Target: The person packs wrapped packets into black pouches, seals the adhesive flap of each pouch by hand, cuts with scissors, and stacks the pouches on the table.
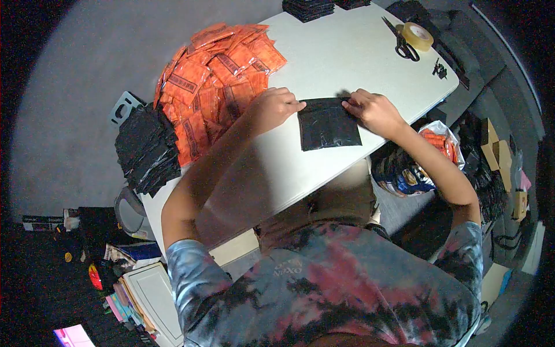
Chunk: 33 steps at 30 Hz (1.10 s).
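Observation:
A black plastic mailer bag (330, 128) lies on the white table in front of me, its top edge toward the far side. My left hand (274, 109) pinches its upper left corner, and my right hand (371, 111) grips the upper right corner. Left of my left hand is a large heap of orange packets (215, 81) in clear wrapping. At the table's left end, beside that heap, sits a pile of black bags (147, 151). Whether anything is inside the mailer bag I cannot tell.
On the white table (341, 52) are scissors (404, 47), a tape roll (417, 36), small black pieces (440, 69) and a stack of black packages (308, 8) at the far edge. Below the right side stands an open bag (404, 173) with orange packets.

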Each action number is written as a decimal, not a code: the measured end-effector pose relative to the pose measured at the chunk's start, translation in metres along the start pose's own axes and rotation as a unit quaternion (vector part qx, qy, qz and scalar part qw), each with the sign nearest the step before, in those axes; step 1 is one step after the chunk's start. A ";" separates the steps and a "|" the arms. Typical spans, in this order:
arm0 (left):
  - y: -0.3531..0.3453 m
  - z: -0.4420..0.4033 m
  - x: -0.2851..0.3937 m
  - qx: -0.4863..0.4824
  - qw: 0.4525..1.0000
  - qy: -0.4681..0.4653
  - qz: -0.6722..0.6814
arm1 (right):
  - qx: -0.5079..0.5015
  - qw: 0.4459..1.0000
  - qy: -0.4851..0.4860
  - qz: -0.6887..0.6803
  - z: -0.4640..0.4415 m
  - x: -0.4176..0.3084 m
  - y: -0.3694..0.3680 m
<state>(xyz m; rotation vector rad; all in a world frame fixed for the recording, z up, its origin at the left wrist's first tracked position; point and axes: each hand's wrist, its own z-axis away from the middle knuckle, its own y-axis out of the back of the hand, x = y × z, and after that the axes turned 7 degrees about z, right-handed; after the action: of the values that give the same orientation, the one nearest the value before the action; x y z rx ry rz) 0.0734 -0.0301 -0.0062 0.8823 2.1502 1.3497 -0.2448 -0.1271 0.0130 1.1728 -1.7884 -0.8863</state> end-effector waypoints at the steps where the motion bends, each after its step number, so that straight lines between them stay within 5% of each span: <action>1: 0.001 0.001 0.001 0.001 1.000 -0.001 0.000 | -0.008 1.000 0.003 0.010 0.001 0.001 -0.002; 9: 0.016 0.000 0.022 -0.061 0.996 0.040 0.043 | -0.029 1.000 -0.002 0.003 -0.001 -0.002 0.000; 15: 0.025 -0.006 0.032 0.001 0.991 0.049 0.124 | -0.053 0.997 0.006 -0.056 -0.013 0.008 0.007; 18: 0.012 0.000 0.024 -0.032 0.985 0.070 0.158 | -0.192 0.980 -0.043 -0.027 -0.037 0.006 0.034; 21: 0.007 0.003 0.022 -0.044 0.986 0.069 0.148 | -0.061 0.976 -0.137 -0.158 -0.050 -0.039 0.027; 25: 0.014 -0.002 0.031 0.006 0.987 0.057 0.149 | -0.084 0.991 -0.077 -0.068 -0.036 -0.061 -0.012; 27: 0.019 -0.011 0.039 -0.037 0.959 0.203 0.194 | -0.169 0.977 -0.089 -0.099 -0.036 -0.060 -0.010; 28: 0.018 -0.021 0.044 -0.038 0.958 0.203 0.198 | -0.171 0.976 -0.091 -0.101 -0.034 -0.061 -0.012; 30: 0.013 -0.047 0.054 0.138 0.960 0.195 0.149 | -0.135 0.984 -0.084 -0.084 -0.032 -0.062 -0.015; 33: -0.003 -0.089 0.075 0.177 0.940 0.241 0.166 | -0.175 0.968 -0.069 -0.167 -0.034 -0.056 -0.008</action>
<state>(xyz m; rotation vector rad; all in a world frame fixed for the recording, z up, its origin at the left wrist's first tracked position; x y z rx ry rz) -0.0385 -0.0326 0.0255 1.1945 2.7820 1.4818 -0.1976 -0.0813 0.0067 1.2167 -1.4782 -1.4472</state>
